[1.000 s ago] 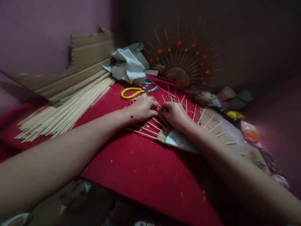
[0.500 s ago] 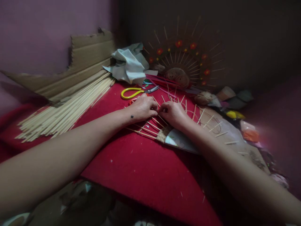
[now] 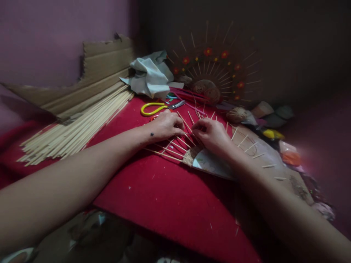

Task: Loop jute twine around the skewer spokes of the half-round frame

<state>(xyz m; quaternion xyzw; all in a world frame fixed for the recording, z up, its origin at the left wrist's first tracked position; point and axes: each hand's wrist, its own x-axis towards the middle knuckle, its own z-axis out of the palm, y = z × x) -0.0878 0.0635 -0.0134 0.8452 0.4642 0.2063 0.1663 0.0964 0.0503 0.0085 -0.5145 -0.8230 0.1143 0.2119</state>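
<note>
A fan-shaped piece lies on the table, with thin wooden sticks (image 3: 175, 150) spreading from a patterned base (image 3: 208, 162). A woven band of tan twine (image 3: 189, 157) edges that base. My left hand (image 3: 166, 126) rests over the sticks, its thumb and forefinger pinched around one of them. Just to its right, my right hand (image 3: 211, 132) is closed in a pinch, apparently on a thin strand of the twine; the fingertips partly hide it. Yellow-handled scissors (image 3: 153, 109) lie just beyond my left hand.
A bundle of wooden sticks (image 3: 82, 124) lies at left before torn cardboard (image 3: 106, 58). Crumpled pale cloth (image 3: 150, 75) sits behind. A flower-decorated sunburst of sticks (image 3: 208, 52) leans at the back. Twine balls (image 3: 207, 89) and a yellow packet (image 3: 272, 134) lie farther back and right.
My right hand has drawn a little to the right, away from my left hand, widening the gap between their fingertips. The left hand has hardly moved.
</note>
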